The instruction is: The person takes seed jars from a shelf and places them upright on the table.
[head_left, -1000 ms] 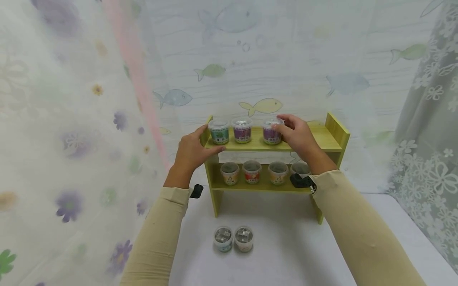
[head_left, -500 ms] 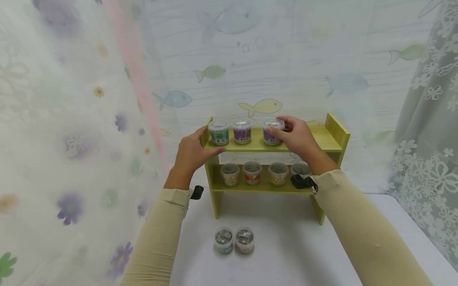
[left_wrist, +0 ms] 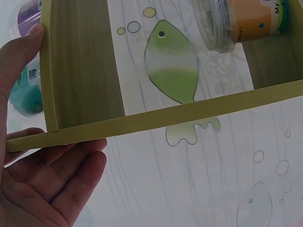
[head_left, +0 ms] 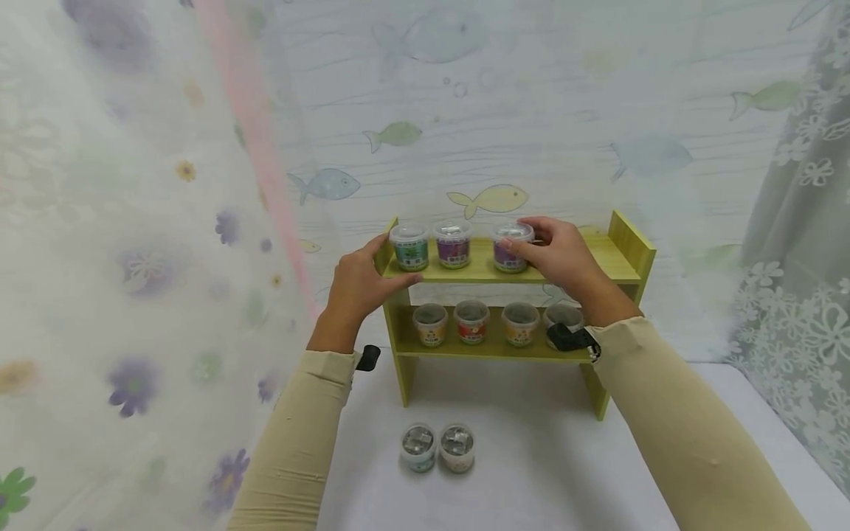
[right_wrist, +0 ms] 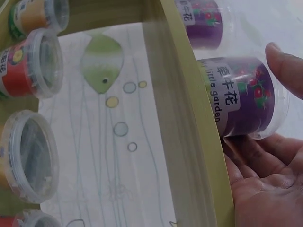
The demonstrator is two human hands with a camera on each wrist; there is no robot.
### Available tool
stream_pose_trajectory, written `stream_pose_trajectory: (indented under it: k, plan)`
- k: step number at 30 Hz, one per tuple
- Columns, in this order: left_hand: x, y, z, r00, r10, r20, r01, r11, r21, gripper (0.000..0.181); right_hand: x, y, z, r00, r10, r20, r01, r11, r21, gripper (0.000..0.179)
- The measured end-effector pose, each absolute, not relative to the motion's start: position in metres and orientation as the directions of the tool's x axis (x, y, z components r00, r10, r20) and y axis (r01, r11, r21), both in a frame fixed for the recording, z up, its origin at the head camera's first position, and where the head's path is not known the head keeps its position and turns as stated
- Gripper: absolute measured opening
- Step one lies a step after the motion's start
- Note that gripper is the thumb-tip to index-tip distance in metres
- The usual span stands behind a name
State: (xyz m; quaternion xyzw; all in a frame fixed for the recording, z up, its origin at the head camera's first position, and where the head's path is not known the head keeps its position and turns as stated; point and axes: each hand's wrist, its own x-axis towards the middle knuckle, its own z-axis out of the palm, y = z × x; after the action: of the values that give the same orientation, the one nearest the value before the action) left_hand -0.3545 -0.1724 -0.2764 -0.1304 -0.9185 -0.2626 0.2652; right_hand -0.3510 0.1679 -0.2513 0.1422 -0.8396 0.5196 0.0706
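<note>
the pale fish-print backdrop (head_left: 551, 110) fills most of my head view, with the flowered curtain (head_left: 73, 310) down the left side and the lace curtain (head_left: 813, 295) at the right edge. below them i see the white table (head_left: 524, 494), and on it the two-tier yellow-green shelf (head_left: 617, 262). two beige sleeves (head_left: 690, 413) reach forward to it.

my left hand (head_left: 357, 284) grips the upper left corner of the shelf: the thumb lies along the front edge of the top board, and my left wrist view shows the fingers round the outer side of the panel. my right hand (head_left: 561, 254) holds the right purple cup (head_left: 505, 258) between thumb and fingers, narrowed to its width. that cup is upright at the top board, right of the middle, apart from its neighbours.

to its left i have the other purple cup (head_left: 454, 252), then the green cup (head_left: 411, 254) nearest my left hand. four lower cups (head_left: 472, 332) line the second tier, the rightmost partly behind the black wrist mount (head_left: 573, 338). two small cups (head_left: 457, 459) stand side by side on the table, in front of the shelf.
</note>
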Motion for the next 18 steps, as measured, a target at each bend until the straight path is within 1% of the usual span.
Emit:
stream_pose_trajectory:
  k: [12,18]
  plan:
    - [-0.3538,-0.1704,-0.2743,-0.815,0.102,0.570,0.389,0.826,0.408,0.103,-0.3490,0.1725,-0.2518,-0.939,-0.160,0.304,-0.344,0.422,-0.839,0.086]
    - [-0.3528,-0.1713,-0.2746,-0.833,0.090,0.546,0.367,0.828,0.424,0.104,-0.3434,0.1723,-0.2536,-0.941,-0.151,0.302,-0.338,0.423,-0.841,0.085]
